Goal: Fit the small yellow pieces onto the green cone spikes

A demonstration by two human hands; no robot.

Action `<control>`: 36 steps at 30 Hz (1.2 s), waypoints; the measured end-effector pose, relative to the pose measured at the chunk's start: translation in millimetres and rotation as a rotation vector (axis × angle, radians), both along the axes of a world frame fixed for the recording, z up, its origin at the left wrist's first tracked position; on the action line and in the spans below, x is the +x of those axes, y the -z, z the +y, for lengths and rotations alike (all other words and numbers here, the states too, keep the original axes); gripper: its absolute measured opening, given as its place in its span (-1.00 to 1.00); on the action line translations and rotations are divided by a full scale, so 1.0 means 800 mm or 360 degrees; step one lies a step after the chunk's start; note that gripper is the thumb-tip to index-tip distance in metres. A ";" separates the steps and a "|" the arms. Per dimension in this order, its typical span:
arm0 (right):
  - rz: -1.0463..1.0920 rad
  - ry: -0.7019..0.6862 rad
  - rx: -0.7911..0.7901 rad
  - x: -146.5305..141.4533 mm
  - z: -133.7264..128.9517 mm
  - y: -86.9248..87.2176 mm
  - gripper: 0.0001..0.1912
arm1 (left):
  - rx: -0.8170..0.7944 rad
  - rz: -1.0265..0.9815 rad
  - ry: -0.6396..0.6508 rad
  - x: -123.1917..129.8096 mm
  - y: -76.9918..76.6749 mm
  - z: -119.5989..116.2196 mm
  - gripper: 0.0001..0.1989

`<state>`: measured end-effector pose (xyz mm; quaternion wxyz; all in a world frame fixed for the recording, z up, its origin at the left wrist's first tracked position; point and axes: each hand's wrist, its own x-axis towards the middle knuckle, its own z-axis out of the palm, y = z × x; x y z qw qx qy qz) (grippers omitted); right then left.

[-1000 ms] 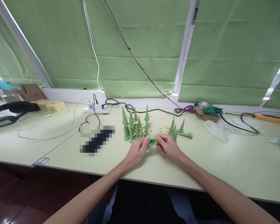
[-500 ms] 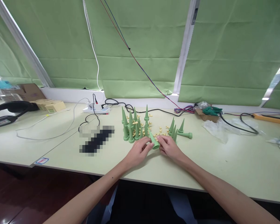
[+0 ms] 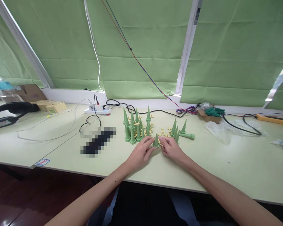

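Between my hands a green plastic watering spike (image 3: 156,141) stands with its tip up. My left hand (image 3: 141,153) grips it near the base from the left, thumb and fingers bent around it. On its right side, my right hand (image 3: 172,148) is closed in a pinch, and a bit of yellow shows at the fingertips, mostly hidden. Beyond my left hand, several green spikes with yellow valves (image 3: 132,131) are stacked in a cluster. Loose small yellow valves (image 3: 162,130) are scattered behind my hands. To the right, more green spikes (image 3: 183,127) stand, and one lies on its side (image 3: 188,136).
A power strip (image 3: 97,109) with cables sits at the back left. Headphones (image 3: 11,113) and yellow boxes (image 3: 54,107) are farther left. A small cardboard box (image 3: 208,117) and clear plastic bags (image 3: 218,131) lie at the right. A pixelated dark object (image 3: 97,142) is left of the cluster.
The spike between my hands has gone from leaning, with its wide end toward me, to upright. My left fingers have shifted along it; my right hand has barely moved.
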<state>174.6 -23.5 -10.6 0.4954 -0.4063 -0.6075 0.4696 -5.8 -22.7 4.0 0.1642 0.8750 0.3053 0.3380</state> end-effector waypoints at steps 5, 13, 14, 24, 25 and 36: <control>-0.0051 0.0135 0.0096 -0.004 0.001 -0.004 -0.48 | 0.0022 -0.0045 -0.0114 0.003 0.005 0.001 -0.77; -0.0188 0.0311 0.0320 -0.001 0.000 -0.012 -0.49 | -0.0091 -0.0215 -0.0359 0.003 0.006 0.004 -0.73; -0.0219 0.0309 0.0353 0.000 -0.001 -0.013 -0.49 | -0.0101 -0.0207 -0.0349 0.003 0.005 0.005 -0.67; -0.0538 0.0189 0.0638 0.000 -0.016 -0.019 -0.59 | -0.0372 -0.0197 -0.0220 0.002 -0.004 0.001 -0.46; -0.0536 0.0191 0.0641 0.000 -0.016 -0.019 -0.59 | -0.0368 -0.0204 -0.0199 0.002 -0.004 0.001 -0.47; -0.0461 0.0197 0.0498 -0.005 -0.017 -0.015 -0.58 | -0.0142 -0.0172 -0.0188 0.000 0.000 0.006 -0.63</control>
